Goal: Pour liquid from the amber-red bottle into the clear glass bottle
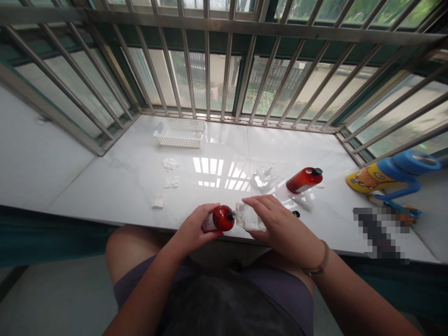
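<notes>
1. Presently, the left hand (199, 225) clasps a tilted red bottle (223, 218) at the bench's (115, 186) near edge.
2. The right hand (282, 224) grips a clear container (249, 219) by its neck.
3. A slipping grip could spill any liquid.

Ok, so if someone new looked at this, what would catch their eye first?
Probably the red bottle in the left hand, neck toward a whitish object in the right hand. Next, perhaps, the second red bottle beyond the right hand, and the yellow-and-blue bottle at the far right of the counter. Metal bars rise behind the counter.
</notes>
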Tool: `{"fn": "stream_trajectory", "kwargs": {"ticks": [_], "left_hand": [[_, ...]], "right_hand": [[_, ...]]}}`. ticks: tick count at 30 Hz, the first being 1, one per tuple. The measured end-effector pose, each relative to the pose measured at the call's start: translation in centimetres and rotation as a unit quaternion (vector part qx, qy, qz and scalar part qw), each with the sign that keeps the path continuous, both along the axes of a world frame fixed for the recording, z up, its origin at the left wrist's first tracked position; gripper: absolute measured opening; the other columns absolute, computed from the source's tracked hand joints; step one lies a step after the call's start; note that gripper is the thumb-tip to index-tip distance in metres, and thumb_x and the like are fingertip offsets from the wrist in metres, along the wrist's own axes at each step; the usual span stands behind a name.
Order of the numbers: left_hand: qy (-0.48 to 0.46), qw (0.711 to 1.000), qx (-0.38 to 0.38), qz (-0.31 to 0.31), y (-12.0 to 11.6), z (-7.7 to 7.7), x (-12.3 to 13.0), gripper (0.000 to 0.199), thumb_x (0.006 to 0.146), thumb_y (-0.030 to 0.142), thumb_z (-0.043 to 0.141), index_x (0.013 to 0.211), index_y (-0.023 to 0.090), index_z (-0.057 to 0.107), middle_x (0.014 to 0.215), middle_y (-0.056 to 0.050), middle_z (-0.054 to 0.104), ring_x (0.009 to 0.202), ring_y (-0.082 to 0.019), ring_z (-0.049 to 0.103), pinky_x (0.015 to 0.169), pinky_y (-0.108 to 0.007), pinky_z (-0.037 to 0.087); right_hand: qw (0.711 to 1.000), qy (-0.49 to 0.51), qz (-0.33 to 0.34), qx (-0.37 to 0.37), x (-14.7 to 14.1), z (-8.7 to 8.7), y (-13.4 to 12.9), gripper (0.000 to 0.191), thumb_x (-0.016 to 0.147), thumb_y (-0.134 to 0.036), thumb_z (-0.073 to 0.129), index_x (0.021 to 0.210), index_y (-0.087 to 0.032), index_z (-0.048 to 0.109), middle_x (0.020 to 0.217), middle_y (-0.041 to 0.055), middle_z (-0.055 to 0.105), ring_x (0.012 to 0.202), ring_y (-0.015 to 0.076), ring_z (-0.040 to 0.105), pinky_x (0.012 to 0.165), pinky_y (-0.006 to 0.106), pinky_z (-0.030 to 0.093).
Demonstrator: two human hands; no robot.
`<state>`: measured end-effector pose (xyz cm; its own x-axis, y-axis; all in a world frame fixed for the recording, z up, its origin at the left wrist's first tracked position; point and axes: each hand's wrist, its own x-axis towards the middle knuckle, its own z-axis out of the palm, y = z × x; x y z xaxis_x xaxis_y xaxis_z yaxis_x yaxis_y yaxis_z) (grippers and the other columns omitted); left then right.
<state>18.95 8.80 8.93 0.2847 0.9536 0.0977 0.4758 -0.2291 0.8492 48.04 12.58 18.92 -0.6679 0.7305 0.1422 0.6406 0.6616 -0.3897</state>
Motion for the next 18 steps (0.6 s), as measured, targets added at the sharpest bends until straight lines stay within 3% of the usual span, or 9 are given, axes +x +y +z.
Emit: {"fn": "stream_trajectory", "kwargs": {"ticks": [18], "left_hand": [[-0.006, 1.0, 0.0, 0.006, -0.08, 0.04, 0.04, 0.077, 0.084, 0.027, 0.091, 0.152, 0.032, 0.055, 0.152, -0.009, 0.063, 0.142, -0.032, 0.061, 0.122, -0.052, 0.049]], "right_hand": [[1.0, 0.004, 0.002, 0.001, -0.11, 0.29, 0.03, 0.073, 0.087, -0.009, 0.078, 0.153, -0.026, 0.052, 0.139, 0.0126, 0.069, 0.132, 0.0358, 0.062, 0.113, 0.059, 0.058]]}}
